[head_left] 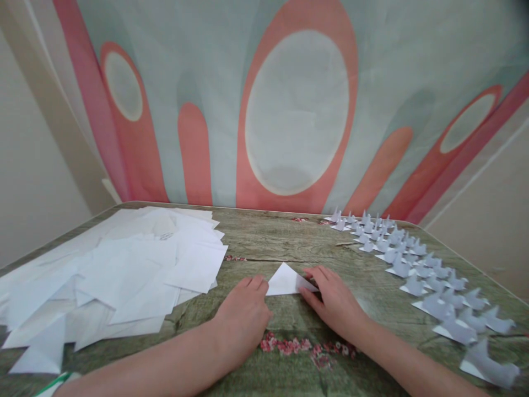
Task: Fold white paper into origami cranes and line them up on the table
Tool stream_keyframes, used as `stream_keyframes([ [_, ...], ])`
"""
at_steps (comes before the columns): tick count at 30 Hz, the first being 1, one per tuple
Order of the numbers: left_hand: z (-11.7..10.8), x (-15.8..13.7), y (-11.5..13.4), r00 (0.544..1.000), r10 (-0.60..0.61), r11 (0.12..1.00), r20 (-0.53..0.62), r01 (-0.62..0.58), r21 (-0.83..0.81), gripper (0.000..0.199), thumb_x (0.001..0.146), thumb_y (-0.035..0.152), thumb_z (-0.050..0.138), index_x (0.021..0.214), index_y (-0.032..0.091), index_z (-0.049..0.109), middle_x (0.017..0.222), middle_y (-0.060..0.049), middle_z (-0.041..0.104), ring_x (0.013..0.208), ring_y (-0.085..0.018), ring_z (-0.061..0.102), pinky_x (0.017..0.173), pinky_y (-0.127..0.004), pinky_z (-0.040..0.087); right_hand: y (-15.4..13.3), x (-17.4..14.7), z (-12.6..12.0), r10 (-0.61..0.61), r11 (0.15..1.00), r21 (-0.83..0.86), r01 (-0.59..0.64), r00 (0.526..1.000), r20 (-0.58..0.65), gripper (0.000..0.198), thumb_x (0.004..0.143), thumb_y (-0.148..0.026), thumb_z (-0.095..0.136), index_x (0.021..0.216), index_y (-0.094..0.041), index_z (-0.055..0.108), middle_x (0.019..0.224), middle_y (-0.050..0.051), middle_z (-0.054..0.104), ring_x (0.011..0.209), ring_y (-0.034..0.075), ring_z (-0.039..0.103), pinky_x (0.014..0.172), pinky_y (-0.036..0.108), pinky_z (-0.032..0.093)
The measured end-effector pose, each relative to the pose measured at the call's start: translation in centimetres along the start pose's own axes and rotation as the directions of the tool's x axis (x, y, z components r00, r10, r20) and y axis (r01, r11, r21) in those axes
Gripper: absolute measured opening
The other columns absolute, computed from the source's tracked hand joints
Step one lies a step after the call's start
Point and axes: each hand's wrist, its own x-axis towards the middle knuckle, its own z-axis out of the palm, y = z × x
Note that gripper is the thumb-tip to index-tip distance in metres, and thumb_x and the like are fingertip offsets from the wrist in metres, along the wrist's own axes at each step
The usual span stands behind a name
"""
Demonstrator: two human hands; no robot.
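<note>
A white sheet of paper folded into a triangle (284,280) lies on the table in front of me, its peak pointing away. My left hand (244,310) is closed at the triangle's left corner, with the fingertips partly hidden behind the hand. At the opposite corner, my right hand (333,298) grips the paper between thumb and fingers. Both hands rest low, close to the tabletop.
A loose heap of white paper sheets (124,270) spreads over the table's left side. Several rows of small folded paper birds (400,267) stand along the right. The wood-patterned tabletop (264,237) with printed pink flowers meets a patterned backdrop (223,66) behind.
</note>
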Motion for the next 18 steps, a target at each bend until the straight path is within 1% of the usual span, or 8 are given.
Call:
stream_keyframes([
  [3,0.1,0.4,-0.1,1.0,-0.01,1.0,-0.01,0.01,-0.013,0.019,0.079,0.029,0.06,0.081,0.013,0.069,0.093,-0.012,0.064,0.092,-0.026,0.056,0.077,-0.037,0.043,0.3,0.1,0.8,0.027,0.988,0.155,-0.029,1.0,0.01,0.034,0.078,-0.031,0.058,0.109,-0.017,0.05,0.093,0.007,0.057,0.086,0.021,0.052,0.075,0.034,0.041],
  [6,0.4,0.9,-0.4,1.0,0.004,1.0,-0.008,-0.004,-0.013,0.014,0.078,0.023,0.059,0.077,0.012,0.068,0.079,-0.01,0.064,0.082,-0.026,0.057,0.072,-0.037,0.043,0.7,0.2,1.3,0.067,0.963,0.263,-0.068,0.998,0.013,0.036,0.075,-0.03,0.061,0.108,-0.019,0.05,0.088,0.004,0.056,0.08,0.02,0.052,0.073,0.033,0.041],
  [8,0.6,1.1,-0.8,1.0,0.002,1.0,-0.023,-0.002,-0.012,0.012,0.079,0.019,0.057,0.074,0.012,0.066,0.076,-0.009,0.063,0.079,-0.025,0.058,0.07,-0.037,0.043,0.9,0.2,1.6,0.094,0.942,0.321,-0.096,0.995,0.02,0.036,0.074,-0.029,0.062,0.107,-0.02,0.051,0.086,0.003,0.056,0.076,0.018,0.051,0.07,0.032,0.042],
  [10,0.7,1.3,-1.1,0.998,-0.026,0.999,-0.06,0.024,-0.038,0.01,0.079,0.018,0.056,0.078,0.012,0.064,0.079,-0.009,0.062,0.078,-0.025,0.058,0.069,-0.037,0.044,0.9,0.2,1.6,0.11,0.925,0.365,-0.11,0.994,0.02,0.035,0.073,-0.027,0.062,0.105,-0.02,0.052,0.085,0.003,0.055,0.075,0.018,0.051,0.069,0.031,0.042],
  [12,0.7,1.4,-1.4,0.994,-0.067,0.993,-0.089,0.057,-0.107,0.01,0.079,0.018,0.056,0.087,0.014,0.06,0.085,-0.007,0.062,0.078,-0.024,0.058,0.069,-0.037,0.045,0.9,0.1,1.6,0.109,0.916,0.385,-0.108,0.994,0.019,0.031,0.073,-0.025,0.062,0.102,-0.02,0.053,0.084,0.002,0.055,0.075,0.017,0.051,0.069,0.031,0.042],
  [15,1.0,1.7,-1.8,0.99,-0.088,0.969,-0.11,0.059,-0.241,0.023,0.079,0.016,0.055,0.101,0.016,0.052,0.094,-0.005,0.062,0.084,-0.022,0.059,0.073,-0.035,0.045,0.6,0.0,1.3,0.088,0.917,0.389,-0.089,0.996,0.022,0.023,0.074,-0.023,0.059,0.097,-0.02,0.054,0.083,0.002,0.055,0.077,0.018,0.051,0.069,0.03,0.041],
  [18,1.7,1.8,-2.0,0.983,-0.067,0.952,-0.173,0.011,-0.306,0.033,0.08,0.013,0.052,0.112,0.019,0.046,0.104,-0.004,0.061,0.094,-0.021,0.057,0.081,-0.035,0.043,0.3,-0.2,0.9,0.046,0.906,0.422,-0.045,0.999,0.008,0.016,0.078,-0.023,0.056,0.094,-0.02,0.055,0.084,0.002,0.056,0.078,0.017,0.052,0.069,0.029,0.04],
])
